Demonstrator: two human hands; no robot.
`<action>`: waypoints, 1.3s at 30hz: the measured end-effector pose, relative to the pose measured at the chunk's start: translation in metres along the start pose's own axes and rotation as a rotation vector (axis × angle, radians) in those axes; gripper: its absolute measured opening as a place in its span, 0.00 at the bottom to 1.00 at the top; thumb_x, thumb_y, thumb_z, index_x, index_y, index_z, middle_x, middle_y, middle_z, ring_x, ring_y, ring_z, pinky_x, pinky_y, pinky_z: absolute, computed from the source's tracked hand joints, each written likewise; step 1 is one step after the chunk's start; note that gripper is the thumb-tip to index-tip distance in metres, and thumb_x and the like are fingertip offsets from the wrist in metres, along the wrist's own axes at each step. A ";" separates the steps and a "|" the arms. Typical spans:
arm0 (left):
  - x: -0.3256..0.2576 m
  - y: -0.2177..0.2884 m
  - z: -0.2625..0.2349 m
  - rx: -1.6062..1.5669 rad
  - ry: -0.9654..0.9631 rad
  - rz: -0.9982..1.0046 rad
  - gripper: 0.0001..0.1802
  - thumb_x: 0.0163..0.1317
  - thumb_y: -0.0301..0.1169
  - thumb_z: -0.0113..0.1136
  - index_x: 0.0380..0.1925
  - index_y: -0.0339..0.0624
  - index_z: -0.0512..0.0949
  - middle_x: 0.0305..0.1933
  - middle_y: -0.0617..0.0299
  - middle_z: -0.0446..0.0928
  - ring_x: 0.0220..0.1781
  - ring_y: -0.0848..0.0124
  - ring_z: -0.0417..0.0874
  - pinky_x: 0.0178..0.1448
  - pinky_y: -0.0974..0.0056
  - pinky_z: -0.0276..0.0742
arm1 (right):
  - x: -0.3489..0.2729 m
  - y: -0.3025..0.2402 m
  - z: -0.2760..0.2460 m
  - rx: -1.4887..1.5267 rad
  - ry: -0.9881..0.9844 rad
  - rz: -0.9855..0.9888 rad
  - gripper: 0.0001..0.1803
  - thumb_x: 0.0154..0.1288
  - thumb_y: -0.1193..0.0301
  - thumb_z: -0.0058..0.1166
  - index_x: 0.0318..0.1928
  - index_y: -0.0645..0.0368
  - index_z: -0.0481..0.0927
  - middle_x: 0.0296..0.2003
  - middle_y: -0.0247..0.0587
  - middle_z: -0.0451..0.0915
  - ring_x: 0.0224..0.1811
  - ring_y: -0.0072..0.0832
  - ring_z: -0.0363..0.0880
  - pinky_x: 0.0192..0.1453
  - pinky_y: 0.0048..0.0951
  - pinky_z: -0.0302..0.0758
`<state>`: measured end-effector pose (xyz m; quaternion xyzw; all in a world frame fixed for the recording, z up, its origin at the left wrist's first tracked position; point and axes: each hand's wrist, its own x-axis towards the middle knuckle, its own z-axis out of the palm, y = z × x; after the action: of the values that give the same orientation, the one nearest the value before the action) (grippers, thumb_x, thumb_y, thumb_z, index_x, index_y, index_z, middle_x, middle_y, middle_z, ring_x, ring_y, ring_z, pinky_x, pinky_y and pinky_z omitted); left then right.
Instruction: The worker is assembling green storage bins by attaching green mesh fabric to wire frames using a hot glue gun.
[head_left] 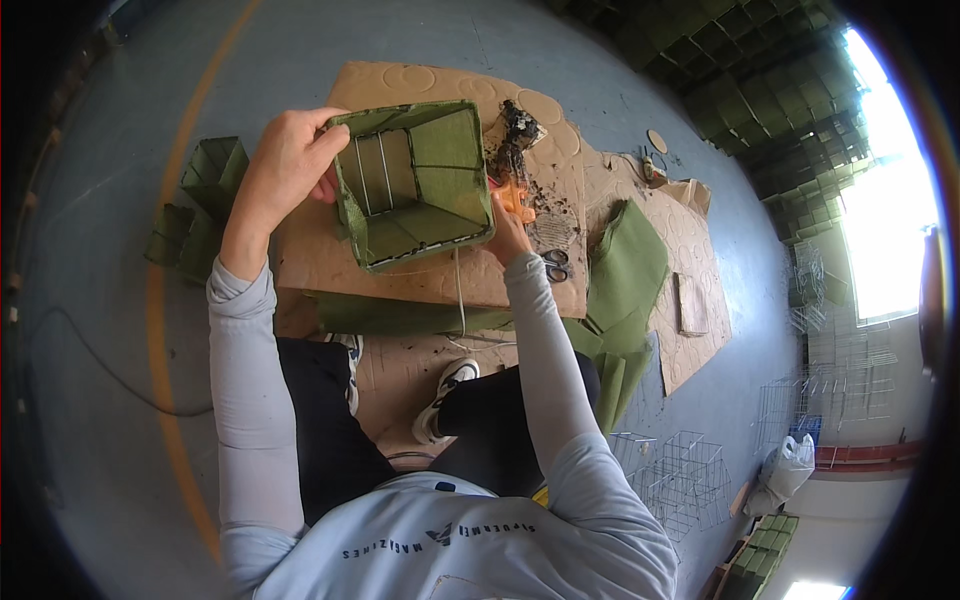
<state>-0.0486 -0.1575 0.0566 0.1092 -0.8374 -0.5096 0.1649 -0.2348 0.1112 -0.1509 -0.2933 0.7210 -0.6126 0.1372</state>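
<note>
We see the left hand (pixel 292 160) with its grip clamped on the left rim of a green fabric box (pixel 425 237), thumb on the near face of the edge. The box is above the counter (pixel 320 255), tilted so that its open mouth faces us, with dark marks along the rim and pale metal wires (pixel 373 175) crossing its brownish inner end. The right hand (pixel 510 232) is just beside the box's right side, its grip closed around an orange tool (pixel 514 200); the box hides some of the fingers, and we cannot tell whether they touch it. Brown cardboard covers the counter, and beyond the tool we find a blackened lump (pixel 520 130) among dark crumbs. Black-handled scissors (pixel 556 266) lie near the right wrist, and a pale cord (pixel 460 292) hangs over the counter's near edge. To the right we see green fabric sheets (pixel 626 270), with wire frames (pixel 688 482) farther down on the floor (pixel 110 290). More green boxes (pixel 213 178) stand left of the counter, near a yellow line (pixel 155 300), and tall stacks of green boxes (pixel 765 110) fill the upper right.
</note>
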 end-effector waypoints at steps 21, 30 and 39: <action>0.045 -0.029 -0.016 0.059 0.226 -0.008 0.22 0.71 0.44 0.52 0.30 0.34 0.78 0.16 0.64 0.73 0.15 0.76 0.77 0.19 0.72 0.72 | -0.084 -0.131 0.016 0.106 0.003 0.015 0.21 0.73 0.62 0.48 0.54 0.69 0.75 0.47 0.45 0.81 0.51 0.27 0.78 0.56 0.27 0.73; 0.062 -0.075 -0.036 0.213 0.183 0.003 0.22 0.70 0.46 0.53 0.42 0.37 0.83 0.20 0.65 0.74 0.21 0.77 0.76 0.27 0.69 0.73 | -0.239 -0.108 -0.126 -0.089 0.798 0.123 0.16 0.72 0.68 0.53 0.27 0.64 0.79 0.21 0.30 0.77 0.24 0.16 0.74 0.31 0.20 0.72; -0.015 -0.032 -0.051 0.418 0.564 0.453 0.16 0.75 0.34 0.48 0.47 0.34 0.82 0.37 0.53 0.85 0.37 0.70 0.86 0.44 0.68 0.84 | -0.606 -0.016 -0.194 -0.551 1.329 1.064 0.14 0.67 0.63 0.56 0.33 0.62 0.83 0.23 0.38 0.82 0.22 0.26 0.81 0.29 0.25 0.78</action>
<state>-0.0145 -0.2092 0.0472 0.0886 -0.8478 -0.2296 0.4698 0.1396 0.6239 -0.1918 0.4729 0.8138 -0.3165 -0.1182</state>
